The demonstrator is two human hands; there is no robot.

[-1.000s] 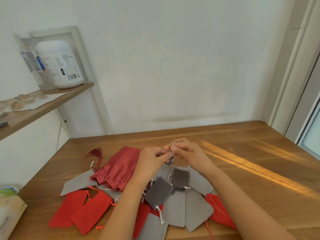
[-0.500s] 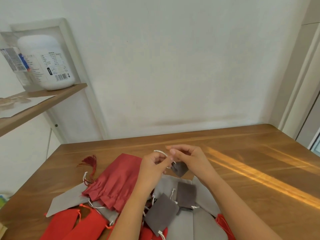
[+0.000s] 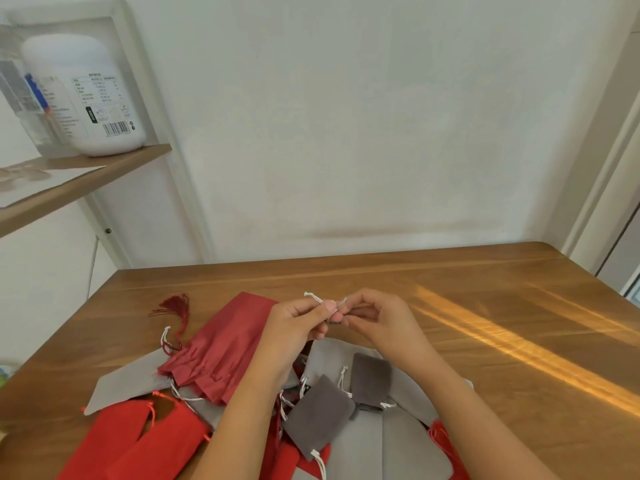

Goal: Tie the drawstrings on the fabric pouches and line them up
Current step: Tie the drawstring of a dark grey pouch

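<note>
Both hands are raised above a heap of fabric pouches on the wooden table (image 3: 467, 341). My left hand (image 3: 294, 323) pinches a white drawstring (image 3: 313, 297) whose knotted end sticks up to the left. My right hand (image 3: 377, 317) pinches the other cord end beside it. The small pouch they belong to is almost hidden between my fingers. Below lie two small dark grey pouches (image 3: 320, 415) (image 3: 370, 379), larger light grey pouches (image 3: 388, 445), and a big dark red pouch (image 3: 221, 351) with a tassel (image 3: 173, 306).
Bright red pouches (image 3: 138, 441) lie at the near left, another red one (image 3: 445, 441) at the near right. A wooden shelf (image 3: 79, 188) at upper left carries a white jar (image 3: 83, 95). The wall runs along the table's far edge.
The small grey pouch hanging under my fingers has been drawn up out of sight between them. My hands stay close together, and the cord end now sticks out to the left.
</note>
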